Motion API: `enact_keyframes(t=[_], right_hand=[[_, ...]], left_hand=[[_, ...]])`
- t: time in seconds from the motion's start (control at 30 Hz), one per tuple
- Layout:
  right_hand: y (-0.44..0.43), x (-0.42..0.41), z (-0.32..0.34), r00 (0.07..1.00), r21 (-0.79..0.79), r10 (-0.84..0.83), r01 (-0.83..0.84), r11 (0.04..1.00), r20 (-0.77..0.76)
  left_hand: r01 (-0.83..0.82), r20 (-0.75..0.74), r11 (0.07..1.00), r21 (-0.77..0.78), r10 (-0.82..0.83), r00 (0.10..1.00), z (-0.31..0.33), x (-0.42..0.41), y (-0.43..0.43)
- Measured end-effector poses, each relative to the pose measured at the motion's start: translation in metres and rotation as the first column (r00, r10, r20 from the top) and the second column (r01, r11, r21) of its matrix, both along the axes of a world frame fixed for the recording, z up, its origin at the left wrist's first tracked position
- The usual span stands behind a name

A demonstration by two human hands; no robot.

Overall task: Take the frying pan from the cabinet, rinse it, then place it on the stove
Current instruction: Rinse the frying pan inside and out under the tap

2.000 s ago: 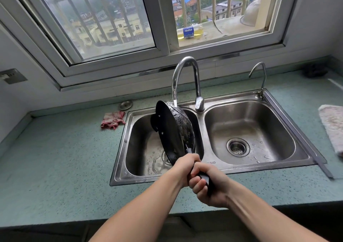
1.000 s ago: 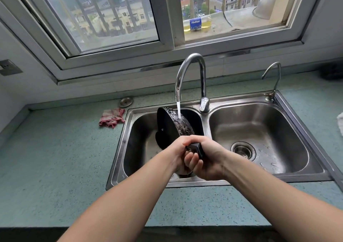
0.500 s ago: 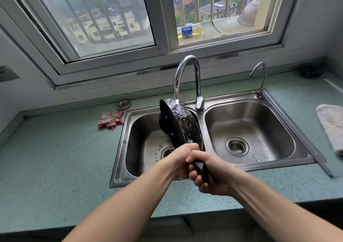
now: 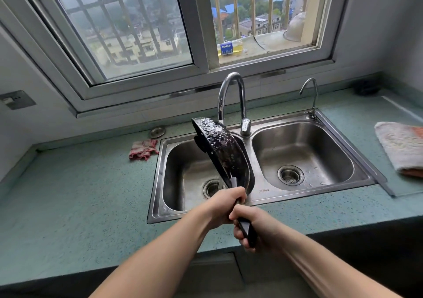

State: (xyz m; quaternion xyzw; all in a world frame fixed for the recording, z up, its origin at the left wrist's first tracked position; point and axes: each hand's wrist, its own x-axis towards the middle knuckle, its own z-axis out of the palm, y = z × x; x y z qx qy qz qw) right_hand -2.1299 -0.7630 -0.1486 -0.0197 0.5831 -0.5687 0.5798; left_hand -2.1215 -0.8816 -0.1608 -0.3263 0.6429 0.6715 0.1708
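Note:
The black frying pan [image 4: 225, 153] is tilted on edge over the left basin of the steel double sink [image 4: 357, 151], its inside covered in water drops. Both hands grip its black handle: my left hand [image 4: 225, 206] sits higher, close to the pan body, and my right hand [image 4: 257, 229] holds the handle's end over the counter's front part. The pan's top rim is just below the spout of the tall curved tap [image 4: 231, 96]. I see no clear stream of water from the spout. The stove is out of view.
A pink rag [image 4: 143, 152] and a round metal cap [image 4: 157, 132] lie left of the sink on the green counter [image 4: 75, 197]. A small second tap [image 4: 310, 96] stands at the sink's right corner. A folded towel [image 4: 402, 148] lies at the right. The window is behind.
The pan has been pulled back toward me and lifted, after being pushed under the running tap a second ago. The water stream seen earlier no longer shows. Both hands keep their grip.

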Motion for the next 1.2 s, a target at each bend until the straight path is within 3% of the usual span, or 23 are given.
enact_keyframes(t=[0.23, 0.43, 0.5, 0.77, 1.2], right_hand=[[-0.004, 0.03, -0.029, 0.992, -0.068, -0.103, 0.098, 0.993, -0.074], [-0.012, 0.045, -0.051, 0.977, -0.114, -0.122, 0.103, 0.988, -0.175], [-0.019, 0.048, -0.051, 0.967, -0.09, -0.096, 0.077, 0.993, -0.234], [-0.032, 0.068, -0.048, 0.927, -0.03, -0.043, 0.034, 0.999, -0.372], [-0.013, 0.063, -0.019, 0.774, 0.2, 0.081, 0.06, 0.978, -0.628]], left_hand=[[0.021, 0.011, 1.0, -0.02, -0.021, 1.0, -0.017, 0.022, -0.004], [-0.143, 0.074, 0.989, 0.032, 0.14, 0.987, -0.032, 0.03, -0.002], [-0.18, 0.065, 0.983, 0.036, 0.178, 0.982, -0.036, 0.033, -0.004], [-0.076, 0.016, 0.997, 0.019, 0.075, 0.997, -0.04, 0.054, -0.025], [-0.049, -0.151, 0.95, 0.31, 0.1, 0.983, -0.032, 0.051, -0.007]])
